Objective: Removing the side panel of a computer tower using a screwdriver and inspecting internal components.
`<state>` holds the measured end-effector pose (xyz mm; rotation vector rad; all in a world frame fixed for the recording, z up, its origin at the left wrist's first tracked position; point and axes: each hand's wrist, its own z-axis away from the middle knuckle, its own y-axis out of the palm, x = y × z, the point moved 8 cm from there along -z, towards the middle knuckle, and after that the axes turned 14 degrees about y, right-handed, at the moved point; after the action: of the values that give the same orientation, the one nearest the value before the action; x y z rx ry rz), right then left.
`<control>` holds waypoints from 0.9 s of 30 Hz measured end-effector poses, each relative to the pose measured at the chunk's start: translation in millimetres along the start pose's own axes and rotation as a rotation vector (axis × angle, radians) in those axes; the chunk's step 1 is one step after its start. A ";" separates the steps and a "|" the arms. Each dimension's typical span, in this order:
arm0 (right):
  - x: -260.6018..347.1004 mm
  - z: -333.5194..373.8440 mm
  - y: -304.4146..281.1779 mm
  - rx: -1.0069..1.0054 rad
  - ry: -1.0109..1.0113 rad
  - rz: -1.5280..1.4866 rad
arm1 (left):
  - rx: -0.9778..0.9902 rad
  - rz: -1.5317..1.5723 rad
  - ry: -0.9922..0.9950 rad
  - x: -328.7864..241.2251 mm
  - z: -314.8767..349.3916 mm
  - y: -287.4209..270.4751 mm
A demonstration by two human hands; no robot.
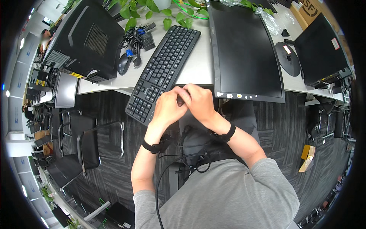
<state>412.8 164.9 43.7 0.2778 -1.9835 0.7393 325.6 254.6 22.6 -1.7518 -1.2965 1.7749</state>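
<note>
My left hand (167,107) and my right hand (201,102) meet in front of the desk edge, fingers curled and touching each other. Between them shows a small dark patch, too hidden to name. A black keyboard (164,65) lies slantwise on the desk, its near end jutting past the edge beside my left hand. To the right of my hands a black monitor (244,49) lies flat, screen up, with small white and yellow stickers along its lower frame. It overhangs the desk edge too. Black straps circle both my wrists.
On the left stands a black computer case (85,42), with a mouse (124,63) and bundled black cables (133,40) next to it. Leafy plants (164,11) line the back. At right are a round monitor base (288,59) and another dark case (324,53). A chair (82,141) stands lower left.
</note>
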 end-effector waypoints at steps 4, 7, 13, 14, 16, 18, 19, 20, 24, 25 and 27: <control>-20.0 -8.5 2.0 0.028 0.144 -0.079 | -0.080 0.052 0.296 -11.8 11.8 -12.9; -30.7 -6.6 10.2 0.118 0.263 -0.189 | -0.050 0.123 0.186 4.0 14.4 -6.2; -15.0 19.0 -3.3 0.049 0.069 -0.030 | -0.338 0.439 -0.210 45.1 18.8 -10.3; -18.5 31.4 4.5 0.210 0.155 0.147 | -0.335 0.341 -0.108 37.9 15.0 -13.7; -1.4 48.1 3.6 0.313 0.045 0.296 | -0.316 0.143 0.066 23.2 10.7 -19.2; 19.0 45.4 -9.1 0.273 -0.117 0.274 | -0.205 0.078 0.159 12.9 11.3 -15.4; 23.4 37.0 -15.5 0.257 -0.163 0.280 | -0.129 0.113 0.165 11.9 12.8 -13.2; 26.4 26.3 -20.5 0.245 -0.205 0.287 | -0.062 0.147 0.187 9.8 14.7 -12.9; 26.1 -22.5 0.1 0.261 -0.291 0.184 | 0.022 0.145 0.350 -0.5 26.3 -26.5; 22.9 -30.8 10.3 0.249 -0.253 0.052 | 0.062 0.165 0.294 6.6 30.6 -28.9; 11.1 -39.4 28.6 0.219 -0.167 -0.227 | -0.015 0.186 0.263 15.8 35.5 -38.2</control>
<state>421.7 212.4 56.0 0.7038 -1.9844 0.8071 276.6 274.0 36.2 -2.0904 -1.0716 1.5613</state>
